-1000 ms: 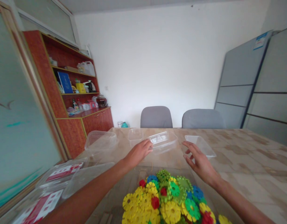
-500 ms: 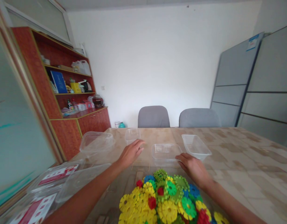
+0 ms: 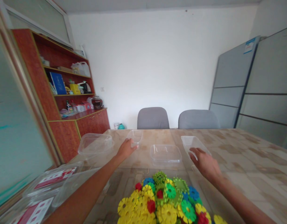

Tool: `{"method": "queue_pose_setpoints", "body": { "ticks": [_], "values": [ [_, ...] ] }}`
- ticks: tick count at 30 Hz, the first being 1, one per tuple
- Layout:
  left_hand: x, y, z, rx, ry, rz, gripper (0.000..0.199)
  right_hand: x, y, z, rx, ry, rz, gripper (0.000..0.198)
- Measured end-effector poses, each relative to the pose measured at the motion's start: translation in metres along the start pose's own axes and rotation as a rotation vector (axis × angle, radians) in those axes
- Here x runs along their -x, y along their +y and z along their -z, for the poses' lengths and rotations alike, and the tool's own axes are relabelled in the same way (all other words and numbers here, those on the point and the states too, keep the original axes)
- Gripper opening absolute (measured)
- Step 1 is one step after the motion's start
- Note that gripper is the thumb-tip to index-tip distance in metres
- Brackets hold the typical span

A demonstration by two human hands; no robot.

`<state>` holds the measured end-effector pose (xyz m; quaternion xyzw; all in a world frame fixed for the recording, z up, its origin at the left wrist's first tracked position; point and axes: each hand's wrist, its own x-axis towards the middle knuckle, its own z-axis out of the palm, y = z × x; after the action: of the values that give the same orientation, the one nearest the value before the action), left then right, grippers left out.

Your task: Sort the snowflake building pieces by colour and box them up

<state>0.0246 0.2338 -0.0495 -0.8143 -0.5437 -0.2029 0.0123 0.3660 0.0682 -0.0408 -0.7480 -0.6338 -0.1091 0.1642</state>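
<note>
My left hand is at the near left side of a small clear plastic container, its thumb and fingers closed on the rim. My right hand hovers in front of another clear container at the right, fingers curved and thumb apart, nothing visible in them; whether it touches the rim I cannot tell. Between the hands, a clear rectangular container rests on the table. Closer to me lies a heap of plastic building pieces, with yellow flower discs, green squares and red blocks.
A larger clear container stands at the left. Clear lids with red-and-white labels lie at the near left. Two grey chairs stand beyond the patterned table.
My left hand has moved left onto the small container, which has shifted slightly right. My right hand has left the middle container and moved right to the one at the right.
</note>
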Motion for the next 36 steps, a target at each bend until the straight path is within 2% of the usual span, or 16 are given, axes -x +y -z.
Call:
{"method": "queue_pose_setpoints", "body": {
  "ticks": [4,12,18,21,24,28,32,36],
  "values": [
    [-0.017,0.009,-0.004,0.05,0.024,-0.012,0.028,-0.003,0.012,0.003,0.038,-0.051,-0.053,0.036],
    [-0.047,0.026,-0.012,0.177,0.006,-0.135,0.029,-0.007,0.032,0.022,0.094,-0.066,-0.176,0.045],
    [-0.064,0.031,-0.013,0.285,-0.113,-0.305,0.027,-0.008,0.027,0.03,0.097,-0.04,-0.174,0.036],
    [-0.068,0.036,-0.014,0.304,-0.129,-0.356,0.027,-0.008,0.021,0.029,0.088,-0.039,-0.15,0.034],
    [-0.069,0.049,-0.016,0.284,-0.085,-0.338,0.028,-0.008,0.017,0.027,0.08,-0.042,-0.133,0.033],
    [-0.069,0.079,-0.02,0.241,-0.065,-0.31,0.028,-0.009,0.014,0.023,0.071,-0.062,-0.105,0.034],
    [-0.078,0.109,-0.027,0.208,-0.141,-0.289,0.028,-0.01,0.009,0.022,0.075,-0.069,-0.076,0.035],
    [-0.089,0.121,-0.035,0.224,-0.238,-0.256,0.029,-0.01,0.009,0.024,0.082,-0.055,-0.071,0.034]
  ]
}}
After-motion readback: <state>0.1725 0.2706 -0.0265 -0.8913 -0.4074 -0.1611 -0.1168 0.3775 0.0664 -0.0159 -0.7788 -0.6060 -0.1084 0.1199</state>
